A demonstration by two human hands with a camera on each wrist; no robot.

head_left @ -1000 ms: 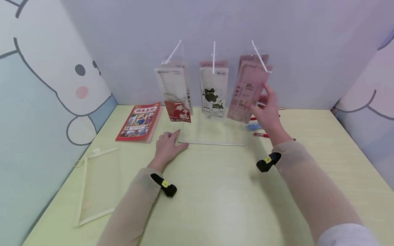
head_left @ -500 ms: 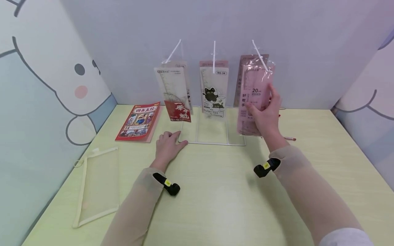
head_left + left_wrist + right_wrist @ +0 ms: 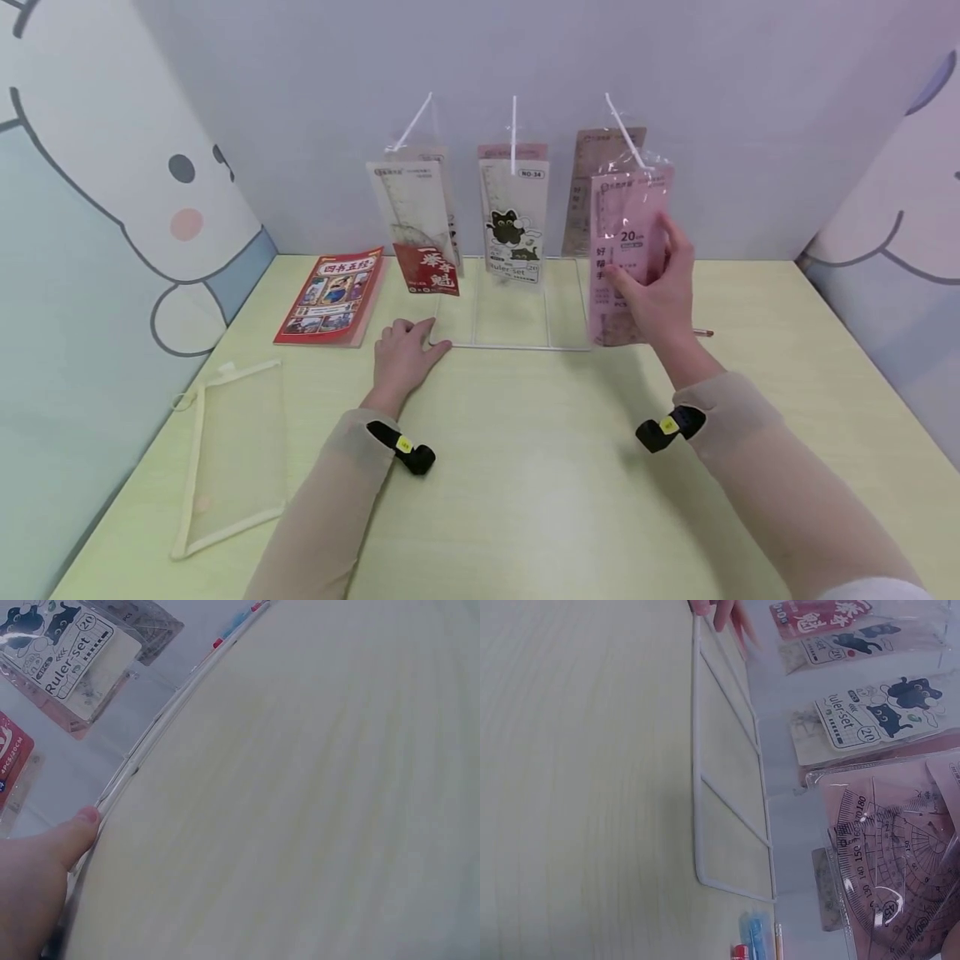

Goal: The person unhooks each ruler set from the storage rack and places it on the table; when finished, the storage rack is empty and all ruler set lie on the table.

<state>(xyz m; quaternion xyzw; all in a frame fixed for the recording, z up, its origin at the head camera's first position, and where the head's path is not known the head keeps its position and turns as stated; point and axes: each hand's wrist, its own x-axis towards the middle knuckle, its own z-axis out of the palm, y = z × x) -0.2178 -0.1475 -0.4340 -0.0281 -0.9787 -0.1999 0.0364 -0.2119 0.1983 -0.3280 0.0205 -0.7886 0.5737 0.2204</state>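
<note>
Head cam: right hand (image 3: pixel 660 292) pinches the pink ruler pack (image 3: pixel 626 250) at the rack's (image 3: pixel 510 343) right hook, prob lining up the hang hole. Left hand (image 3: pixel 401 360), fingers flat, presses the rack's base, steadying it imo.

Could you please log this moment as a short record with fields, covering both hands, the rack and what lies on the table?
right hand: grips a pink ruler pack, upright, at the right hook
left hand: flat on the table, fingers touching the rack base
rack: more packs hang on the left, middle and right hooks
book: red, lying left of the rack
mesh pouch: near the table's left edge
</note>
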